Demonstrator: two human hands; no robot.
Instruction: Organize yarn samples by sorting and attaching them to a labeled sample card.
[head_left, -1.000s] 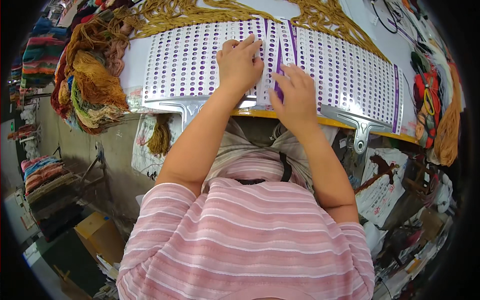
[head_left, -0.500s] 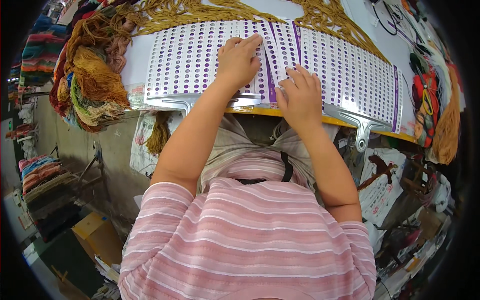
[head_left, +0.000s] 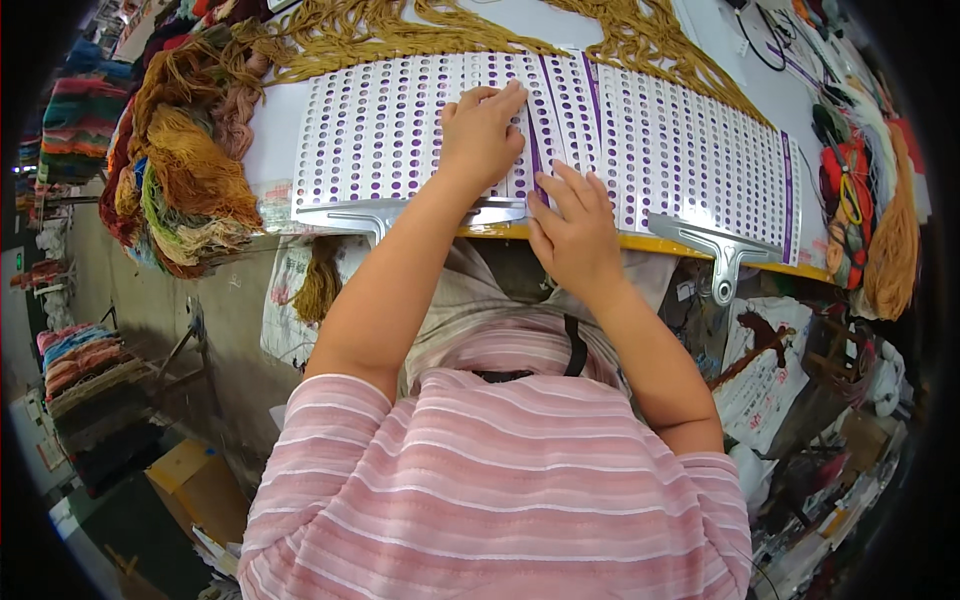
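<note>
Several white cards (head_left: 668,140) with rows of holes and purple edges lie side by side and partly overlapping on the table. My left hand (head_left: 482,138) rests on the middle cards, its fingers stretched toward the far side and its thumb apart. Lower and to the right, my right hand (head_left: 578,232) has its fingers spread, the tips at the near end of a slanted purple-edged card (head_left: 537,130). Neither hand holds anything that I can see. Mustard-coloured yarn (head_left: 440,35) runs along the cards' far edge. A metal clip (head_left: 345,214) sits at the left near edge.
Another metal clip (head_left: 725,258) grips the right near edge. Mixed yarn skeins (head_left: 190,150) hang at the table's left corner. More skeins and yellow-handled scissors (head_left: 851,195) hang at the right. A cardboard box (head_left: 197,484) stands on the floor at lower left.
My right hand has moved left and toward me, to the near end of the slanted card. That card's near end has shifted a little left. My left hand stays in nearly the same place.
</note>
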